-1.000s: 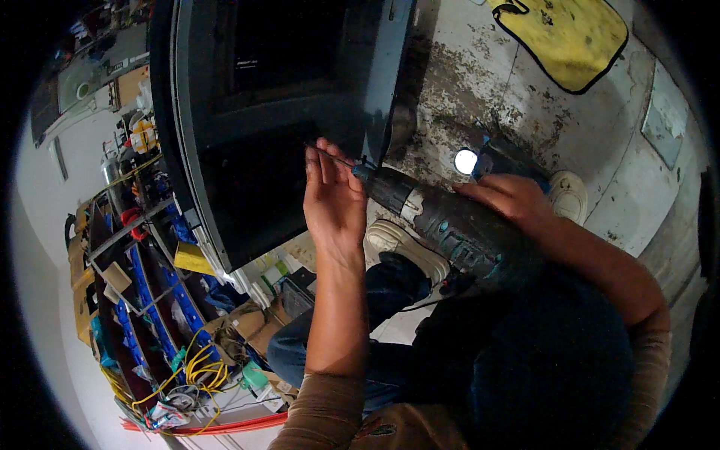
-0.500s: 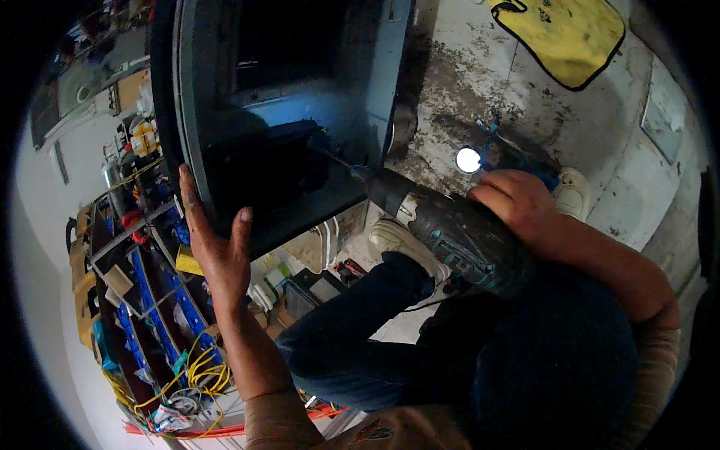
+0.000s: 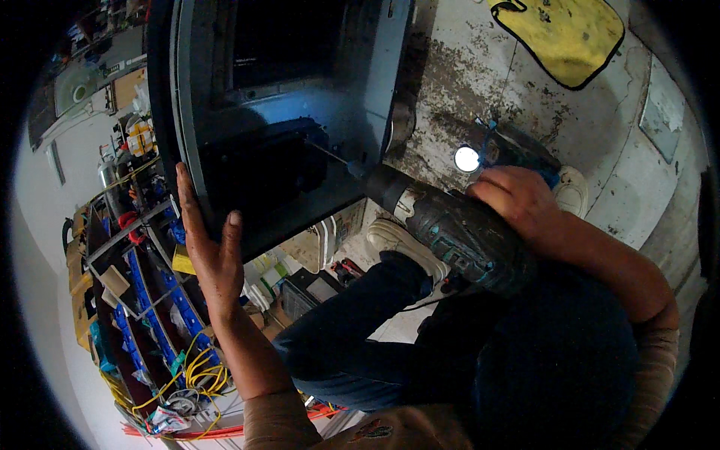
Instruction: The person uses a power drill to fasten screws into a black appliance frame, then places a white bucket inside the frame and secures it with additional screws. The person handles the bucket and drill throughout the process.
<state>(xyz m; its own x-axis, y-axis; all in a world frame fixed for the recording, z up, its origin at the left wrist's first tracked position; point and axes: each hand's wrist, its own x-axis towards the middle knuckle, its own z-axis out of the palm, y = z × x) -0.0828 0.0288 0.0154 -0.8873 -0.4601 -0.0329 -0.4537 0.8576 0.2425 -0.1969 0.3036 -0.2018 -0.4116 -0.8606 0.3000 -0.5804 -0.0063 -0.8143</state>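
Note:
A dark metal housing [image 3: 379, 82] with a frame-like rim stands in front of me. My left hand [image 3: 216, 266] lies along its left lower edge, fingers stretched and thumb apart. A worn dark power drill [image 3: 457, 229] is in my right hand [image 3: 517, 202], whose fingers wrap round it from the right. The drill's long thin bit [image 3: 330, 154] reaches into the housing, toward a black part [image 3: 262, 169] inside. Shadow hides whether the tip touches that part.
A lit lamp [image 3: 466, 158] lies on the stained floor beyond my right hand. A yellow cloth [image 3: 559, 37] is spread at the far right. On the left stands a rack of blue bins [image 3: 139, 300] with yellow cable [image 3: 206, 371]. My shoe [image 3: 405, 244] is below the drill.
The bit shows more clearly inside the housing. My left hand and the housing have shifted slightly left in the picture; the right hand keeps its hold on the drill.

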